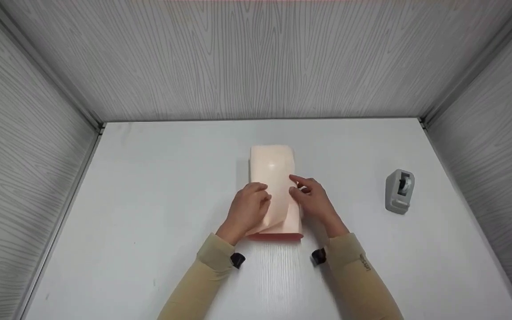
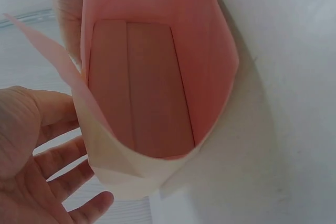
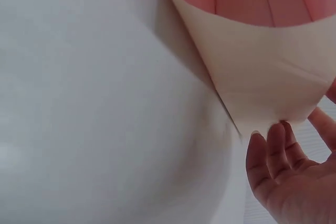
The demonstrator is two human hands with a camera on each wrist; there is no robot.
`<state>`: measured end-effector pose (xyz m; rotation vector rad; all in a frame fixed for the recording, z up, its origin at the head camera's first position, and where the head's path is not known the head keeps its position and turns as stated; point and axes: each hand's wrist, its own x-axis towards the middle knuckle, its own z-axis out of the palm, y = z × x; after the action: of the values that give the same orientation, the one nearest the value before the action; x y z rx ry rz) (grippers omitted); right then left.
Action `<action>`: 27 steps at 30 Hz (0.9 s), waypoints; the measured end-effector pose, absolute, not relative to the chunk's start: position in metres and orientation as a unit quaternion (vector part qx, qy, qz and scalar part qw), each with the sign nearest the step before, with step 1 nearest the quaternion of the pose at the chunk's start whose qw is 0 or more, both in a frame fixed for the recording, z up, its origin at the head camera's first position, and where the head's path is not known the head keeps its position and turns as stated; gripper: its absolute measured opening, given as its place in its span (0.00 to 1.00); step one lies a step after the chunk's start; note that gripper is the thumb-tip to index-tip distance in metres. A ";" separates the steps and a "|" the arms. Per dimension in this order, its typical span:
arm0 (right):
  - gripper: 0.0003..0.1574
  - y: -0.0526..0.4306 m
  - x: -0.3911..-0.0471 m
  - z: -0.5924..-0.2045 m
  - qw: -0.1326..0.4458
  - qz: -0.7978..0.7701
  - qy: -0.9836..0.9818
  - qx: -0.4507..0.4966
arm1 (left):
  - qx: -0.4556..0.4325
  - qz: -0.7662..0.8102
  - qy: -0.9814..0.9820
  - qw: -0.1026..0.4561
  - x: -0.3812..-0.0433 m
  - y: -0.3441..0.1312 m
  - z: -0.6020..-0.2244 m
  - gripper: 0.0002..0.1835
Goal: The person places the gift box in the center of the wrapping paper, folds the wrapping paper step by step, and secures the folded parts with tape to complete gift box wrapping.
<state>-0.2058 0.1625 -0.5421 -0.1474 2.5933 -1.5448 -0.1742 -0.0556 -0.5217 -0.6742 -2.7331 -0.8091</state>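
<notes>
A sheet of paper, cream outside and pink inside, lies wrapped as a loose tube around a flat box on the table. The box shows through the tube's near end, with a seam along it. My left hand rests on the tube's left part, its fingers loosely bent against the paper. From the right, my right hand touches the tube's side with thumb and fingertips. A loose paper flap stands away from the tube beside the left hand. In the right wrist view, the fingers meet the cream surface.
A grey tape dispenser with a roll stands on the right of the white table. Grey wood-grain panels enclose the table at the back and both sides.
</notes>
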 end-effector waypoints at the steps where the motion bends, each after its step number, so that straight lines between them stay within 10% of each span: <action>1: 0.26 0.163 -0.205 -0.541 0.065 -0.514 0.854 -0.043 | -0.230 -0.275 -0.928 0.104 -0.174 -0.056 -0.522 0.07; 19: 0.28 0.166 -0.204 -0.543 0.078 -0.525 0.847 -0.016 | -0.264 -0.235 -0.932 -0.083 -0.168 -0.073 -0.514 0.47; 27: 0.28 0.166 -0.204 -0.543 0.084 -0.533 0.842 -0.020 | -0.273 -0.265 -0.923 -0.057 -0.170 -0.075 -0.515 0.33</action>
<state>-0.2037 0.1657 -0.5433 -0.0591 2.5117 -1.5920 -0.1703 -0.0749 -0.5149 -0.8891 -3.0102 -0.8625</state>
